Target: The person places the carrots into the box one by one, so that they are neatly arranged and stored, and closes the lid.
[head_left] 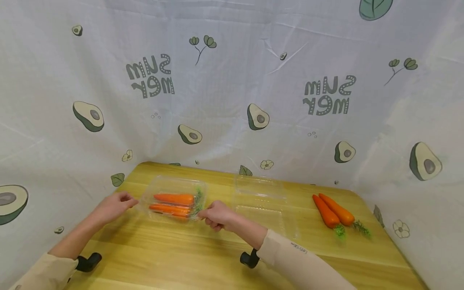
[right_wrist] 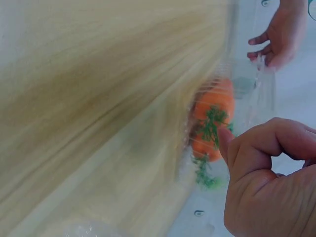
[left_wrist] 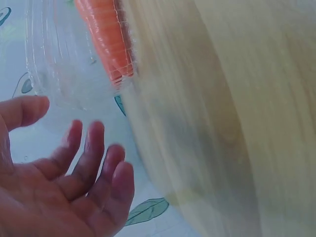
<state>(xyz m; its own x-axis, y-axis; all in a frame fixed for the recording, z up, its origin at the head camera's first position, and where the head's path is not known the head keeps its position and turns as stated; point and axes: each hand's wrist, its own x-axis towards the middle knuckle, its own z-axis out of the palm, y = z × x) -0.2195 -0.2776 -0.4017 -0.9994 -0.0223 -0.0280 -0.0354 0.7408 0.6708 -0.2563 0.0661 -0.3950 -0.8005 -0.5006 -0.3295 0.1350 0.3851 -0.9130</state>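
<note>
A clear plastic box with carrots in it sits on the left part of the table. At its front right corner my right hand, fingers curled, pinches the edge near the carrots' green tops. The exact contact is partly hidden in the right wrist view. My left hand is just off the box's left end. In the left wrist view its fingers are loosely bent, with a gap between them and the plastic. Nothing is in that palm.
Right of the box lies another clear plastic container, its lid folded back. Two carrots with green tops lie on the right of the wooden table. A patterned curtain hangs behind and at the sides.
</note>
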